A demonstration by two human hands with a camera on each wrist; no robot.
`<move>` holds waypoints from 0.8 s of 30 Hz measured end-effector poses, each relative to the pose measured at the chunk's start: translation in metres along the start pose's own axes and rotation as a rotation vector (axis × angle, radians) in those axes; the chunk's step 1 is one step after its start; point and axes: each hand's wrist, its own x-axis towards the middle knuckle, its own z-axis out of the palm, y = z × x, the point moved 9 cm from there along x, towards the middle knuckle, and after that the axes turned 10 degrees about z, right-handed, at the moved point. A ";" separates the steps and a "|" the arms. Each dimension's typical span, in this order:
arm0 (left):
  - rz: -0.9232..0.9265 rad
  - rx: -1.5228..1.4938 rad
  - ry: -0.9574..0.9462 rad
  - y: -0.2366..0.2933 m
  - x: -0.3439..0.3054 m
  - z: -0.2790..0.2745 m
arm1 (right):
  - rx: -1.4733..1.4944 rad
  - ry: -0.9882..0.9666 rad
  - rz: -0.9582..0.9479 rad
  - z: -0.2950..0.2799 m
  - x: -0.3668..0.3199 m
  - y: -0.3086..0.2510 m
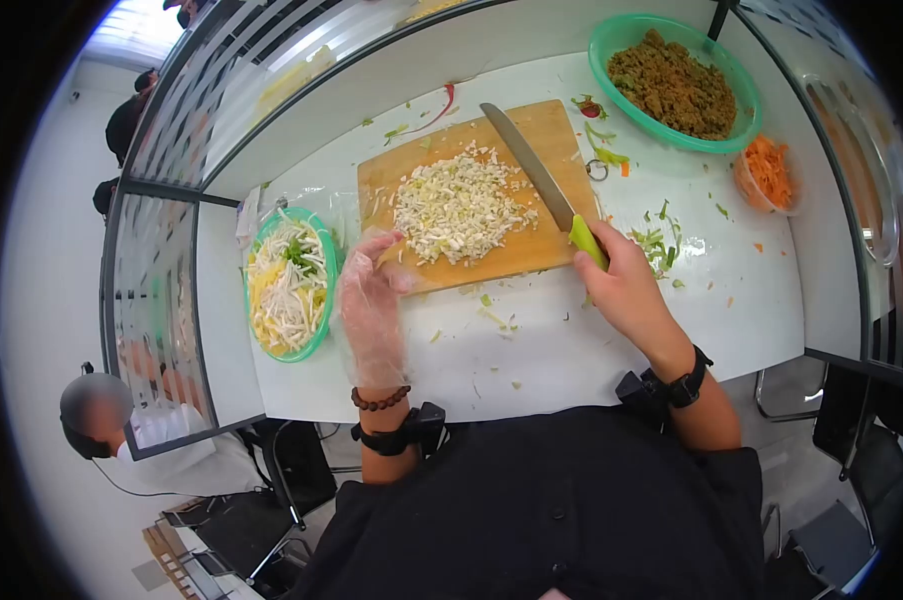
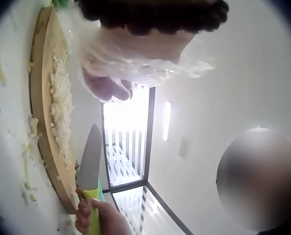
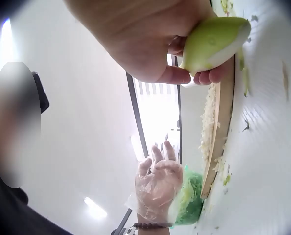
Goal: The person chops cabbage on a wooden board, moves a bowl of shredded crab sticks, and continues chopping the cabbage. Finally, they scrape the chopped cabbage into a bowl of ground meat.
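Observation:
My right hand grips the green handle of a kitchen knife. Its blade lies over the right side of a wooden cutting board, tip toward the far edge. Finely chopped pale vegetable is heaped in the middle of the board. My left hand, in a clear plastic glove, is at the board's near left corner. In the right wrist view, that hand's fingers are loosely bent with nothing between them.
On the left stands a green basket of white and yellow shreds. A green basin of brown minced mixture and a tub of shredded carrot stand at the back right. Green scraps litter the white table; low partitions surround it.

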 end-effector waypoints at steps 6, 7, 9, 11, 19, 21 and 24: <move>0.066 0.090 0.092 0.012 -0.015 -0.013 | 0.106 0.018 -0.126 -0.002 -0.007 -0.013; 0.066 0.099 0.107 0.015 -0.017 -0.014 | 0.133 -0.024 -0.041 0.000 -0.008 -0.012; 0.062 0.103 0.119 0.019 -0.020 -0.015 | 0.139 -0.037 -0.026 0.003 -0.008 -0.011; 0.058 0.087 0.116 0.021 -0.024 -0.014 | 0.102 0.015 -0.133 0.005 -0.002 -0.007; 0.014 0.079 0.151 0.017 -0.037 -0.017 | -0.010 0.102 -0.199 0.045 -0.008 -0.020; -0.010 0.077 0.147 0.012 -0.039 -0.021 | -0.040 0.114 -0.282 0.064 -0.014 -0.029; -0.058 0.047 0.150 0.012 -0.043 -0.018 | 0.026 0.038 -0.226 0.083 -0.014 -0.031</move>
